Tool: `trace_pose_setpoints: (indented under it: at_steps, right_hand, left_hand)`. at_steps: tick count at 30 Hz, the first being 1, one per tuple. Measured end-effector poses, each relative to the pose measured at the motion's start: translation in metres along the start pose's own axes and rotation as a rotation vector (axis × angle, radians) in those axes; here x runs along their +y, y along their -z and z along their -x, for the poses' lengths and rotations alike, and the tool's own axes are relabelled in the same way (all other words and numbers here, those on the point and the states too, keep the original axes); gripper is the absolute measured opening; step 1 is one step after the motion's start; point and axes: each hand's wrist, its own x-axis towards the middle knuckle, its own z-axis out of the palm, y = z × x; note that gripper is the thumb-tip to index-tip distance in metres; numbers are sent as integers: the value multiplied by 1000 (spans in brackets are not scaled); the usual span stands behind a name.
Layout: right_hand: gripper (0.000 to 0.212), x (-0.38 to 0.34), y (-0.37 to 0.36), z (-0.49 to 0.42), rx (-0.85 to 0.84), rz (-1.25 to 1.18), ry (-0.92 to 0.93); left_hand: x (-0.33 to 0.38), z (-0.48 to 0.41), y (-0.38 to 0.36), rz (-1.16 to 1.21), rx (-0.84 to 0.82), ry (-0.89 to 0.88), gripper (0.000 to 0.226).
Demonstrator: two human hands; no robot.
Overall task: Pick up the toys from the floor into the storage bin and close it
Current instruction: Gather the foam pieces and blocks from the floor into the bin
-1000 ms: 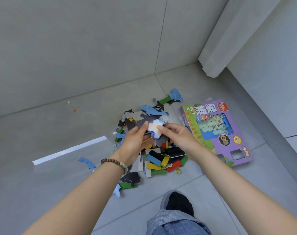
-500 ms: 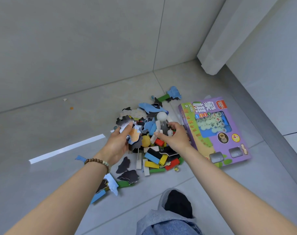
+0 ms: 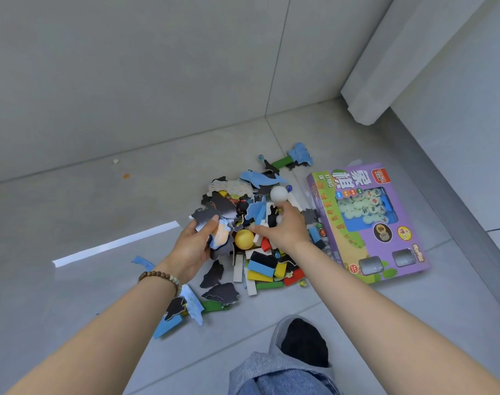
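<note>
A heap of toys (image 3: 260,252) lies on the grey tiled floor: flat puzzle pieces, coloured wooden blocks, a white ball (image 3: 279,193) and a yellow ball (image 3: 244,239). My left hand (image 3: 194,246) grips a stack of flat puzzle pieces (image 3: 214,229) at the heap's left side. My right hand (image 3: 283,226) reaches into the middle of the heap with curled fingers, closing on small pieces just below the white ball. No storage bin is in view.
A purple chess game box (image 3: 368,220) lies flat to the right of the heap. Walls meet in a corner behind, with a white curtain (image 3: 385,67) at upper right. Loose pieces lie near my left wrist (image 3: 186,306). My slippered foot (image 3: 300,340) stands below.
Both hands came down from holding one white piece together. The left keeps its stack of pieces; the right has moved into the heap near the white ball.
</note>
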Motion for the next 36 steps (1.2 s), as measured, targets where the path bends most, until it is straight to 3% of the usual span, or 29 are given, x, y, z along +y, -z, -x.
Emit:
trace_pose_setpoints:
  at_steps: [4, 7, 10, 17, 25, 29, 36]
  right_hand:
    - [69, -3, -2, 0, 24, -48, 7]
    - [70, -10, -7, 0, 50, -7, 12]
    - [61, -14, -12, 1, 72, 21, 39]
    - [41, -13, -6, 3, 8, -248, 92]
    - [33, -3, 2, -4, -17, -414, 65]
    - [27, -2, 5, -5, -60, -449, 64]
    - [22, -1, 12, -9, -161, -685, -39]
  left_hand:
    - [-1, 0, 4, 29, -22, 23, 56]
    - [-4, 1, 4, 27, -25, 37, 8]
    - [-4, 1, 4, 21, -20, 26, 19]
    - [0, 4, 7, 32, 11, 46, 27]
    - [2, -2, 10, 63, -6, 37, 6]
    - [3, -5, 12, 58, -17, 47, 50]
    - [6, -4, 9, 32, 8, 27, 78]
